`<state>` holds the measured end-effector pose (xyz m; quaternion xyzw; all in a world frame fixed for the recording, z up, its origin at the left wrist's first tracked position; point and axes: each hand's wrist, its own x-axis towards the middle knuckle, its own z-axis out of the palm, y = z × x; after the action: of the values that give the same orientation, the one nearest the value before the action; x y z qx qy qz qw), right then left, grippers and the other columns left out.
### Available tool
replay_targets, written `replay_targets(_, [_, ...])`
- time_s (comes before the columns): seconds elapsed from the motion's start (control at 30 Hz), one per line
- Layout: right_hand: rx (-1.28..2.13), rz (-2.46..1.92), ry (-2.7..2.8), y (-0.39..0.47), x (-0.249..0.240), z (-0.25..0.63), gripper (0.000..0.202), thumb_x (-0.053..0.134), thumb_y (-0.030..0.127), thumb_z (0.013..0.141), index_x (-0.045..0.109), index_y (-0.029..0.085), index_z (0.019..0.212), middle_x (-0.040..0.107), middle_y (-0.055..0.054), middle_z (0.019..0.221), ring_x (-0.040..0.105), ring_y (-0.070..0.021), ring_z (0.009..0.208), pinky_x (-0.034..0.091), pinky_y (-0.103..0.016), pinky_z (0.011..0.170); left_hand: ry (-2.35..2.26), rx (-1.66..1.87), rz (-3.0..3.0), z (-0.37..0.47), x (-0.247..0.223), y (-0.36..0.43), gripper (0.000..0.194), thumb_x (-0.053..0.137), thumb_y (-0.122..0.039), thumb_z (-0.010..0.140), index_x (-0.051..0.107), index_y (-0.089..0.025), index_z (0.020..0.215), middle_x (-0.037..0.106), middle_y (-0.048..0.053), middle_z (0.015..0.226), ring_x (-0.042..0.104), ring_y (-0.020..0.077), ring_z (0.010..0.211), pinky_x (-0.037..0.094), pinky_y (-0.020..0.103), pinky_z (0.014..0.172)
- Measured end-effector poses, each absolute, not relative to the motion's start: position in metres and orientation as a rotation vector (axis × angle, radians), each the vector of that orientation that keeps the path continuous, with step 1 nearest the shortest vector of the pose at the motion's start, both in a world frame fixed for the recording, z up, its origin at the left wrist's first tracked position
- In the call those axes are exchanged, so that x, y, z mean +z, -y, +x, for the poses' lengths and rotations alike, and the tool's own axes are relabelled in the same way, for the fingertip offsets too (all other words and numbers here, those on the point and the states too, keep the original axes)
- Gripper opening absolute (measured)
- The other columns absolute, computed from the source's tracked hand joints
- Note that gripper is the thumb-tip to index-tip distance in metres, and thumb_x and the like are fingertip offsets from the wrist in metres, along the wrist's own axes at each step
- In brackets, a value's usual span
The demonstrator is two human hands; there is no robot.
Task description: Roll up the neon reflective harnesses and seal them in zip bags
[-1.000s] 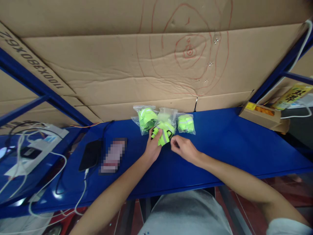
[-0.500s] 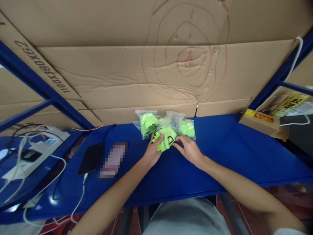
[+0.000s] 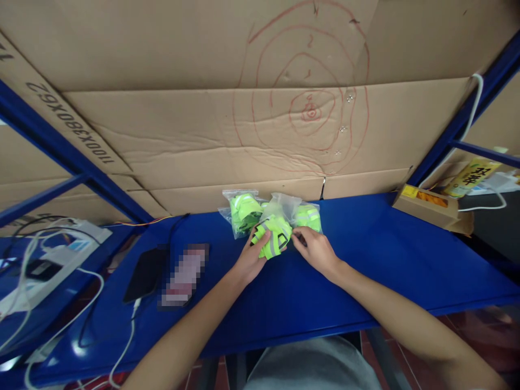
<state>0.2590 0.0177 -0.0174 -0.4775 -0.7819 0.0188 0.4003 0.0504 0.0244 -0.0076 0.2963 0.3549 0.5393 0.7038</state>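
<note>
My left hand [image 3: 252,260] is closed around the left side of a folded bundle of neon yellow-green reflective straps [image 3: 273,238], thumb on top. Grey reflective bands and a black-edged piece show on the bundle. At its right edge, the bent fingers of my right hand [image 3: 314,249] pinch the straps, though the fingertips are partly hidden. Just behind lie a clear bag of similar green material [image 3: 245,210] on the left and another bag [image 3: 309,215] on the right. Between these, an open, cloudy plastic bag [image 3: 284,205] touches the far side of the bundle.
On the blue table [image 3: 357,260] to the left lie a black phone [image 3: 144,275] on a white cable and a pixelated object [image 3: 184,276]. A white power strip [image 3: 57,265] is farther left. A cardboard box [image 3: 426,207] stands right; a cardboard wall [image 3: 182,124] rises behind.
The view has tilted and shifted slightly, so the whole scene sits a little lower. My hands stay at the bundle; my right fingers have shifted slightly along its right edge.
</note>
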Motion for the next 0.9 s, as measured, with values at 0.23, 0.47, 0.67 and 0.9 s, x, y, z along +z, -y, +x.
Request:
replay_targets(0.23, [0.029,-1.212,1.972,-0.01,-0.016,0.252,0.01,0.055,0.023,0.098,0.061,0.022,0.089,0.075,-0.002,0.081,0.07,-0.0173,0.066,0.046,-0.026,0.061,-0.847,1.345,0.726,0.064,-0.007,-0.015,0.063,0.092,-0.042,0.078,0.059,-0.032,0.131,0.073,0.002,0.125,0.074,0.0196,0.107,0.063,0.034,0.095])
replay_targets(0.47, [0.115,-1.197,1.974,-0.012,-0.015,0.253,0.002,0.058,0.022,0.095,0.059,0.022,0.093,0.071,0.001,0.079,0.067,-0.0144,0.065,0.045,-0.024,0.061,-0.95,1.395,0.865,0.063,-0.018,-0.016,0.068,0.091,-0.049,0.078,0.055,-0.032,0.133,0.075,0.001,0.115,0.072,0.0168,0.098,0.057,0.023,0.081])
replay_targets(0.67, [0.154,-1.08,2.085,-0.01,-0.015,0.247,0.01,0.056,0.021,0.096,0.061,0.022,0.088,0.07,-0.002,0.084,0.069,-0.0173,0.078,0.051,-0.027,0.076,-0.975,1.337,0.803,0.066,-0.02,-0.016,0.076,0.092,-0.055,0.074,0.053,-0.03,0.134,0.075,0.004,0.117,0.073,0.0169,0.099,0.059,0.025,0.085])
replay_targets(0.9, [0.21,-1.145,1.944,-0.02,-0.029,0.253,0.009,0.063,0.029,0.098,0.06,0.021,0.102,0.072,-0.004,0.092,0.07,-0.0176,0.077,0.053,-0.027,0.069,-0.93,1.329,0.734,0.059,-0.012,-0.02,0.082,0.094,-0.056,0.071,0.052,-0.034,0.137,0.074,0.004,0.125,0.075,0.0178,0.099,0.062,0.028,0.087])
